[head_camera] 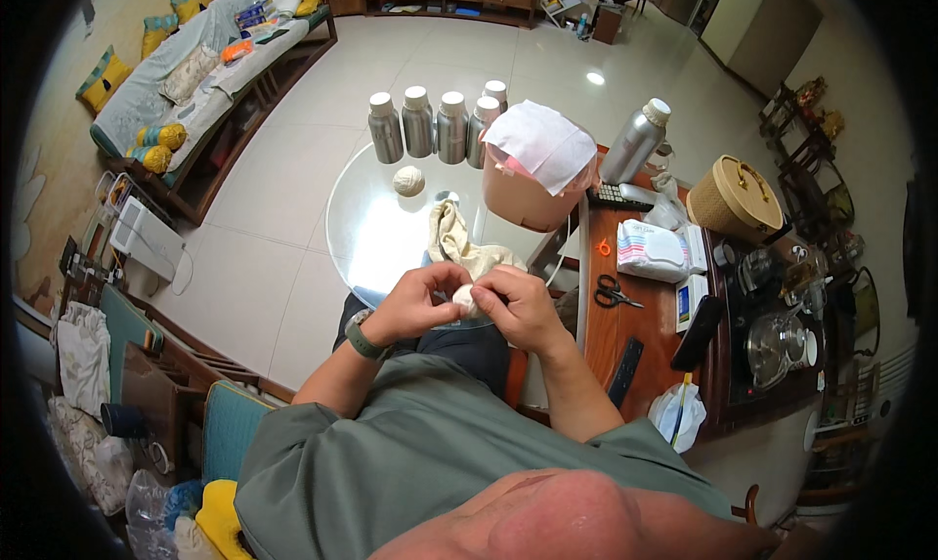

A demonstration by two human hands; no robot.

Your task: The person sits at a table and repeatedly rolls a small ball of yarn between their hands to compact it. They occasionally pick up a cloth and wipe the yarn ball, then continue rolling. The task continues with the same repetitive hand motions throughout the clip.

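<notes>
A small, pale, rounded piece (464, 297) is held between both hands above the near edge of the round glass table (338, 215). My left hand (419, 300) pinches it from the left, thumb and index finger around its side. From the right, the thumb and bent fingers of my right hand (524, 307) press against it. What it is made of cannot be told. Just beyond the hands, a crumpled cream knit cloth (456, 236) lies on the glass, partly covered by my fingers. A ball of cream yarn (408, 182) rests farther off.
Several metal bottles with white caps (418, 124) line the table's far side. A pink bucket (527, 197) topped with white cloth stands to their right. On the wooden table (597, 296) at right are scissors (615, 292), a wipes pack (651, 250) and a remote control (625, 373).
</notes>
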